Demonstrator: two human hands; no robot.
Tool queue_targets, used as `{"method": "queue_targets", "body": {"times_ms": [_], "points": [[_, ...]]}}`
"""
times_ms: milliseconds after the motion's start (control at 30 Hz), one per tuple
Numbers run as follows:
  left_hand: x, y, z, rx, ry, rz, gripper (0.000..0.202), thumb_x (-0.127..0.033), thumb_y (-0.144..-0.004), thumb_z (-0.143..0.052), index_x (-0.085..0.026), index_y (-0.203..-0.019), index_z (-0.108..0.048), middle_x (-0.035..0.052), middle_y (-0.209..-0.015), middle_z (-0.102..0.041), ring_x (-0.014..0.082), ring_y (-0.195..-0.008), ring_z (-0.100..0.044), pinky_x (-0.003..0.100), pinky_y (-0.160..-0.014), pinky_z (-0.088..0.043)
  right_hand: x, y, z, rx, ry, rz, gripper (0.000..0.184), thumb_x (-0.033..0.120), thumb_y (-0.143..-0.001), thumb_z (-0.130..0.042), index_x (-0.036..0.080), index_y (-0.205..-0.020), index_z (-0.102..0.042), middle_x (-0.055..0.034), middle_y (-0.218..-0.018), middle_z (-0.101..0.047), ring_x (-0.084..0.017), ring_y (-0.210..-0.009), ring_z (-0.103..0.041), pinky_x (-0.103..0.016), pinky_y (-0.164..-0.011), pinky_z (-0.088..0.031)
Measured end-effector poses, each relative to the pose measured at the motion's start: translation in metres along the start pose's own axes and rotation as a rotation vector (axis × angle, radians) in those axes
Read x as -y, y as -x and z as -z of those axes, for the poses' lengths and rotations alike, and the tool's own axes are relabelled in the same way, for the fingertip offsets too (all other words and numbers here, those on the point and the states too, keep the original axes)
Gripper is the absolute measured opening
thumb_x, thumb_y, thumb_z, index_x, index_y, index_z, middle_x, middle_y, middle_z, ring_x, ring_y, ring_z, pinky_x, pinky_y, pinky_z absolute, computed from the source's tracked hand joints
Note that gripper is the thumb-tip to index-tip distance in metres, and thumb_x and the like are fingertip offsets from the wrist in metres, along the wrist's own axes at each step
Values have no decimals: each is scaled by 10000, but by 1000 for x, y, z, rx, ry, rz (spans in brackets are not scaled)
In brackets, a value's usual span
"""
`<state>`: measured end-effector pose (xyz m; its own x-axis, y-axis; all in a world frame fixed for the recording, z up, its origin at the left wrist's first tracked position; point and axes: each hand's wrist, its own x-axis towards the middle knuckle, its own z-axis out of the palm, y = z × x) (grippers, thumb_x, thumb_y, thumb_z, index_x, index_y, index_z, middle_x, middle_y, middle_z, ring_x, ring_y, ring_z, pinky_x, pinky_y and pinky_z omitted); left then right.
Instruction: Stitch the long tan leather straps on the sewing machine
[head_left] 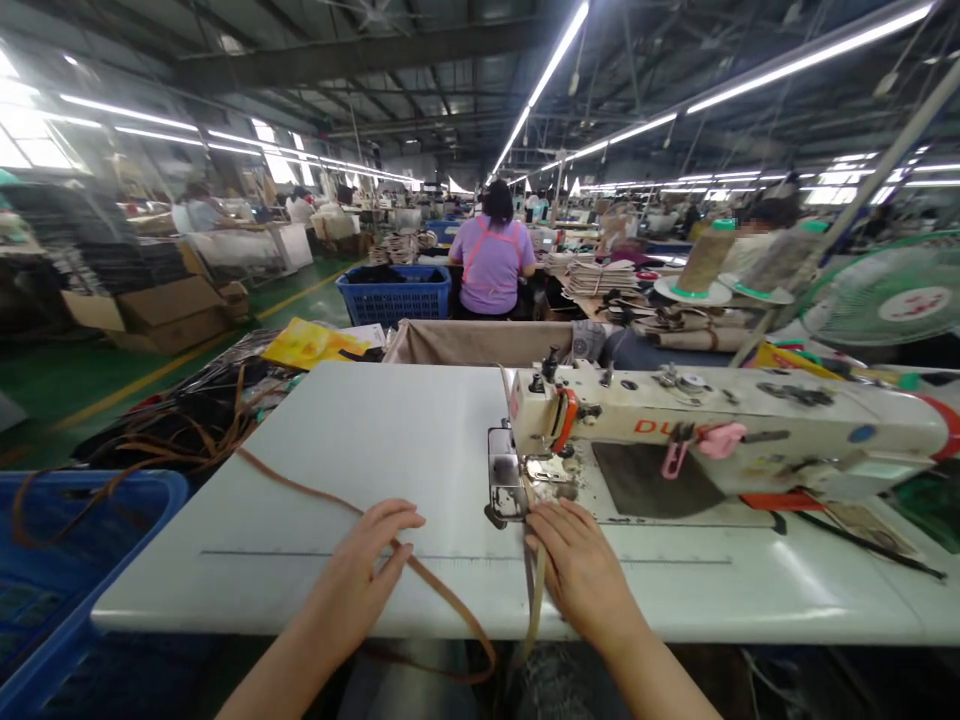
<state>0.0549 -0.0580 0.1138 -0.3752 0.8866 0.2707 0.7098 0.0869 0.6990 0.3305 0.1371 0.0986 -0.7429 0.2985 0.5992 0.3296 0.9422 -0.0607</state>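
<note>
Here, with left hand [369, 552] half-open, spans a brown strap [444, 590] crossing from left edge of the surface [405, 420] over its front edge; with right hand [576, 555] curled, touches a pale strip [538, 590] between sewing machine [645, 400] and front edge, cannot tell if gripping.

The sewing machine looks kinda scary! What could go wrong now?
The right hand is close to the working end of the sewing machine, so a finger might get hurt if the machine runs.
The brown strap loops over the front edge of the white table, so it could snag or slide off.
More brown straps lie jumbled on the left, and might tangle.
</note>
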Motion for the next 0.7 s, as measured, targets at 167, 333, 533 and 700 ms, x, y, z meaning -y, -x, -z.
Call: {"method": "queue_targets", "body": {"times_ms": [167, 333, 533, 700], "points": [[34, -22, -19, -80, -220, -53, 345, -262, -998, -456, -217, -1217, -718, 136, -1414, -650, 312, -1317, -632, 578, -1156, -524, 0, 2, -2, 8, -12, -7, 263, 187, -1105, -499, 168, -1256, -714, -106, -1300, -756, -259, -1222, -701, -504, -1147, -513], [60, -40, -29, -274, -418, -123, 303, -291, -1046, -460, -161, -1205, -682, 177, -1349, -657, 358, -1290, -621, 598, -1146, -520, -1, 2, -2, 5, -22, 0, 254, 203, -1107, -502, 167, -1244, -714, -112, -1284, -761, -257, -1200, -711, -506, -1127, -533], [56, -36, -37, -350, -628, -126, 206, -265, -1061, -500, -181, -1182, -644, 146, -1267, -705, 378, -1322, -608, 602, -1175, -479, -2, 0, -2, 5, -18, 16, 280, 189, -1093, -505, 195, -1269, -724, -111, -1280, -765, -257, -1190, -723, -506, -1125, -544], [46, -32, -38, -298, -663, -147, 177, -231, -1059, -509, -189, -1192, -618, 129, -1246, -728, 361, -1330, -616, 588, -1195, -457, -4, 0, -3, 7, 6, 31, 278, 217, -1115, -487, 172, -1260, -720, -112, -1285, -763, -262, -1194, -723, -515, -1128, -539]]}}
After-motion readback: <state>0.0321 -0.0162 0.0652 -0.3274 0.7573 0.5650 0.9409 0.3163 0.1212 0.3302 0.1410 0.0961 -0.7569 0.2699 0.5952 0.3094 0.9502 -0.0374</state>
